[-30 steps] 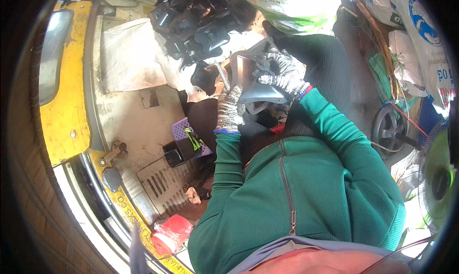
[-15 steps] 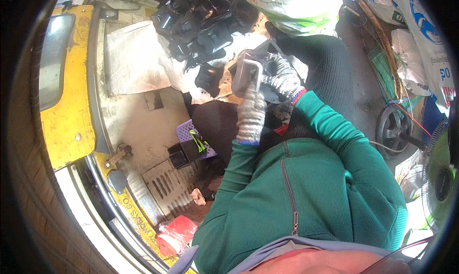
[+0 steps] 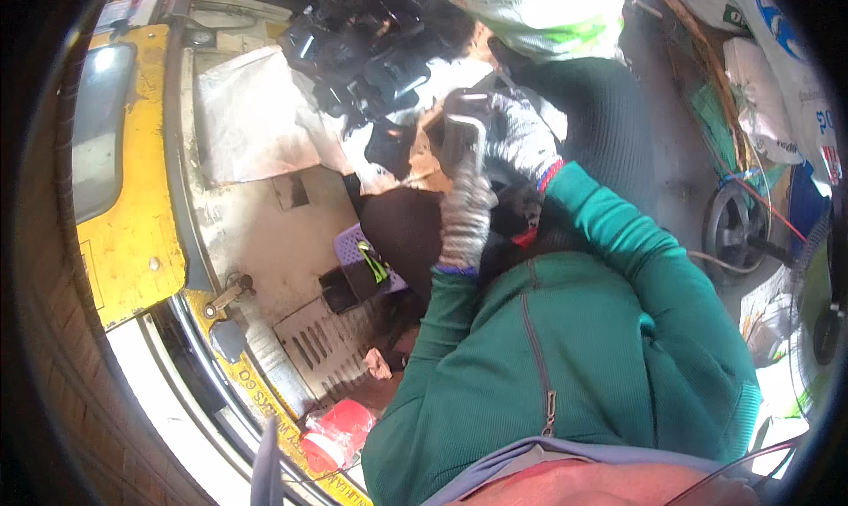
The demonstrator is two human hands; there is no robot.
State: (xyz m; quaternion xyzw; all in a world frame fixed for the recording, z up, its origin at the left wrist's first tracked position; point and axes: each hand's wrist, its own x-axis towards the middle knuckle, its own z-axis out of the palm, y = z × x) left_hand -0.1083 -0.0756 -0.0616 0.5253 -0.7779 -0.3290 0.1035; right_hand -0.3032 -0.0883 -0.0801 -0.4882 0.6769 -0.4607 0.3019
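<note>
In front of my body, my left hand [image 3: 466, 213], in a grey-and-white knit glove, is closed on the lower end of a dark glossy plastic part [image 3: 461, 135] with a bright, bent edge. My right hand [image 3: 527, 137], gloved in the same way, grips this part from its right side. Motion blurs both the part and the fingertips, so its exact kind cannot be made out. Many black molded plastic parts [image 3: 353, 46] lie heaped just beyond my hands.
At the left stands a yellow machine panel [image 3: 132, 258]. A pale sheet [image 3: 252, 113] lies beside the heap. Nearby are a purple perforated basket [image 3: 349, 241] and a red plastic-wrapped bundle [image 3: 336, 435]. To the right are a black handwheel [image 3: 738, 228], a fan [image 3: 821, 329] and large bags [image 3: 548, 11].
The plastic part has turned between my hands, its light inner face giving way to a dark, narrower side. The whole view has shifted slightly.
</note>
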